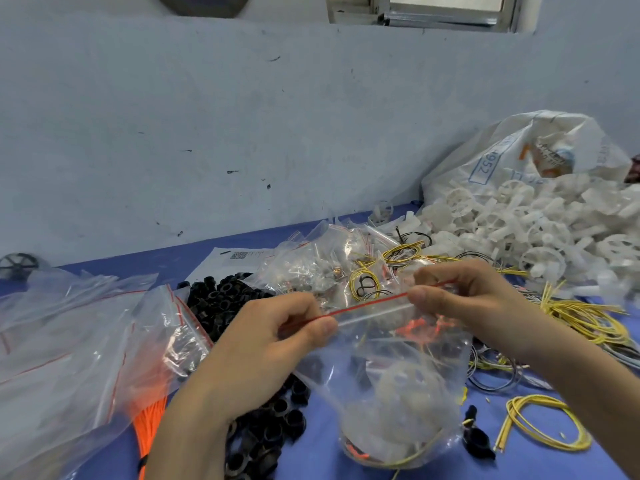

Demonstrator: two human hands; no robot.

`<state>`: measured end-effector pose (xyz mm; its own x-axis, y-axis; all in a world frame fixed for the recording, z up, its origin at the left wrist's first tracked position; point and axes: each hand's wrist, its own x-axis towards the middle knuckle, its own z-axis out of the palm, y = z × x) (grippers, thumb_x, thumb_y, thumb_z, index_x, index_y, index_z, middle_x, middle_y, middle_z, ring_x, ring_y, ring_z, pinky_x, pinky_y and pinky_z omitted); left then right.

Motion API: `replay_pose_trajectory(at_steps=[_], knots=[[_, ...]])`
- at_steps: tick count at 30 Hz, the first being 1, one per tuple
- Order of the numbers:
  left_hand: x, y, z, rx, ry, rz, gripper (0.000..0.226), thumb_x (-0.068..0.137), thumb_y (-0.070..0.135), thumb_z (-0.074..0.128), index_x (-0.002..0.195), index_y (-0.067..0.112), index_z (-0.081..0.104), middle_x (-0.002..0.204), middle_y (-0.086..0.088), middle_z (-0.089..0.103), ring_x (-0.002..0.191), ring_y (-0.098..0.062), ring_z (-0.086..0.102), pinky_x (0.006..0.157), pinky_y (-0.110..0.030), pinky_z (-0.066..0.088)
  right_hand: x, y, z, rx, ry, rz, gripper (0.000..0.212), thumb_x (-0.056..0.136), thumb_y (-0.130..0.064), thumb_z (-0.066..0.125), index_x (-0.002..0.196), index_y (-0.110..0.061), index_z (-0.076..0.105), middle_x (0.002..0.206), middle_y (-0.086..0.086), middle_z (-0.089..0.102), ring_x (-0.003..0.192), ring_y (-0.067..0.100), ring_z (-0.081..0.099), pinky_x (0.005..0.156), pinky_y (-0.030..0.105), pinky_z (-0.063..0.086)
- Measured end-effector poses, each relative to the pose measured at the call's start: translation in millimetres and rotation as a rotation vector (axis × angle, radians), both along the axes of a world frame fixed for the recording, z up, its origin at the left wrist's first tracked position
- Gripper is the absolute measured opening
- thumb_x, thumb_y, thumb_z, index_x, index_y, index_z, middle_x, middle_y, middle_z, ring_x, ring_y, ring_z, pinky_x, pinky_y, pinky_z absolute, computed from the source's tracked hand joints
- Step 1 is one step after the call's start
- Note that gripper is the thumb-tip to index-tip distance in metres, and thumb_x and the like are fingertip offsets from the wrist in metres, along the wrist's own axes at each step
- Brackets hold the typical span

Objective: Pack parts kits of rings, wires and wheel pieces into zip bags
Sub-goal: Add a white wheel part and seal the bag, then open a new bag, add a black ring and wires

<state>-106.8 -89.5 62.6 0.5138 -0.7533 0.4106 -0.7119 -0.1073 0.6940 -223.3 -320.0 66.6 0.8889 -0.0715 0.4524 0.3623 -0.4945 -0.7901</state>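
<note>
1. The filled zip bag [391,403] hung just above the blue worktop [311,459]. A white wheel piece [405,386] and a yellow wire [420,453] sagged in its bottom. That weight could have dragged the seal askew.
2. The left hand [277,341] pinched one end of the red-lined zip strip [367,306] and the right hand [460,299] pinched the other. Whether the middle was pressed closed I could not tell. A wire end caught in the strip would probably have left a gap for parts to escape.
3. Black rings [221,303] lay beneath and beside the left wrist, where a careless sweep might have scattered them.
4. Loose yellow wires [585,317] near the right forearm could have snagged it.
5. Farther off, packed bags [322,265] and the wheel pile [540,220] crowded together, so a spilled kit could have got lost among them.
</note>
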Motion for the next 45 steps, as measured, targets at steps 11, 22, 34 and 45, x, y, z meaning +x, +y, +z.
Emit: replay_pose_trajectory(at_steps=[11,22,34,45], knots=[[6.3,-7.7,-4.5,-0.199,0.035,0.242,0.039,0.069,0.060,0.059,0.058,0.023,0.050,0.045,0.008,0.037,0.044,-0.005,0.032,0.045,-0.012,0.029,23.4,-39.1,-35.7,0.871,0.019,-0.103,0.071,0.061,-0.050,0.081,0.108,0.000,0.062,0.102,0.026,0.059,0.095,0.036,0.061,0.093,0.055,0.049],[17.9,-30.7,-45.9,0.505,0.436,-0.149,0.066,0.053,0.075,0.068,0.116,0.058,0.057,0.100,0.028,0.066,0.091,0.019,0.059,0.077,-0.004,0.043,20.4,-14.8,-114.1,0.674,0.176,-0.026,0.059,0.065,-0.065,0.071,0.103,-0.021,0.071,0.110,0.006,0.070,0.105,0.020,0.066,0.086,0.038,0.053],[21.8,-80.6,-93.9,-0.079,0.856,0.259,0.037,0.100,0.032,0.047,0.093,0.008,0.075,0.083,-0.007,0.075,0.073,-0.014,0.069,0.064,-0.021,0.052,24.3,-1.1,-116.4,1.078,0.550,0.080,0.075,0.049,-0.070,0.075,0.102,-0.016,0.074,0.102,0.006,0.073,0.091,0.024,0.070,0.080,0.039,0.056],[2.4,-90.9,-79.1,-0.109,0.715,0.115,0.029,0.080,0.023,0.077,0.106,0.020,0.066,0.095,0.001,0.076,0.087,-0.015,0.073,0.073,-0.027,0.056,27.3,14.6,-124.0,1.151,0.242,-0.012,0.048,0.064,-0.027,0.072,0.111,-0.033,0.064,0.106,-0.005,0.071,0.086,0.014,0.070,0.066,0.026,0.057]])
